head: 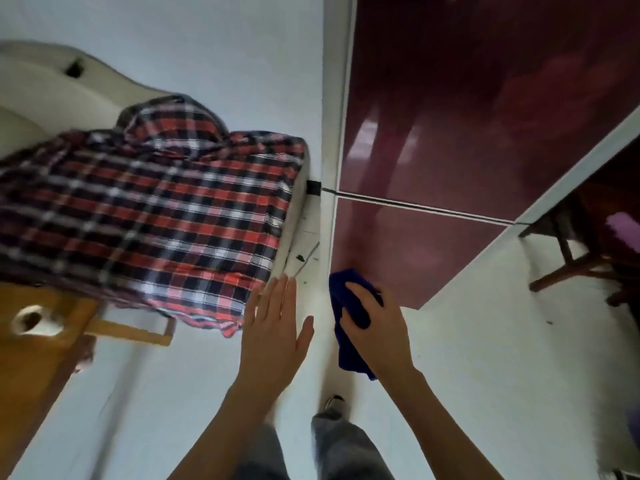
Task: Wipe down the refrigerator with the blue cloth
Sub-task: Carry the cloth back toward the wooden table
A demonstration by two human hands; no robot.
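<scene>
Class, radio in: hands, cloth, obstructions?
Left hand open, flat. Right hand gripping crumpled blue cloth near maroon glossy refrigerator door. Red plaid shirt alongside, clear.

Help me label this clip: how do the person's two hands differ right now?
The right hand is closed around the blue cloth, pressing it near the lower edge of the maroon refrigerator door; the left hand is open, fingers spread, holding nothing. The left sits by the refrigerator's white side; the right is at its front. Both are bare and reach forward.
</scene>
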